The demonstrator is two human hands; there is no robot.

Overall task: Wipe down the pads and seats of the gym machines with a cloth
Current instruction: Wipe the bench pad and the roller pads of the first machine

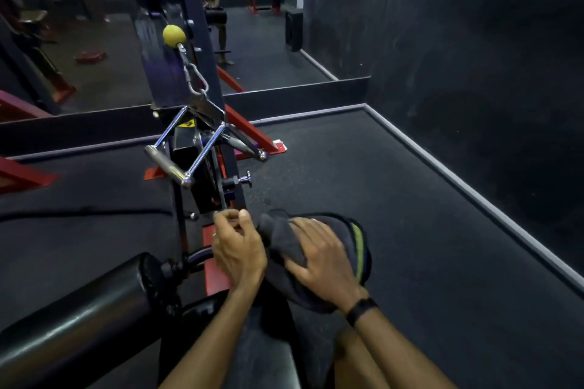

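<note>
Hands of a person work at a black roller pad on a cable gym machine, seen from a head-worn camera looking down. The right hand (319, 257), with a dark band on its wrist, lies flat with spread, fairly straight fingers on a dark grey cloth (286, 245) that has a yellow-green stripe along one edge. The cloth is draped over the roller pad (363, 249), covering most of it, so only a sliver of the pad shows past the cloth. Just left of that pad, the left hand (237, 245) has its fingers curled inward near the machine's red and black frame (211, 265); it appears to pinch the cloth's near corner, though the dim light makes this hard to confirm. Further left of the pad, a matching bare black roller pad (72, 309) sticks out from the same frame. Below the covered pad, between the forearms, is the dark padded seat (262, 354). Beyond the pad, a chrome V-shaped cable handle (189, 148) hangs from a carabiner under a yellow ball stopper (173, 35). Black rubber flooring (395, 193) surrounds the machine, meeting a wall mirror (262, 50) that reflects a person in an orange shirt
</note>
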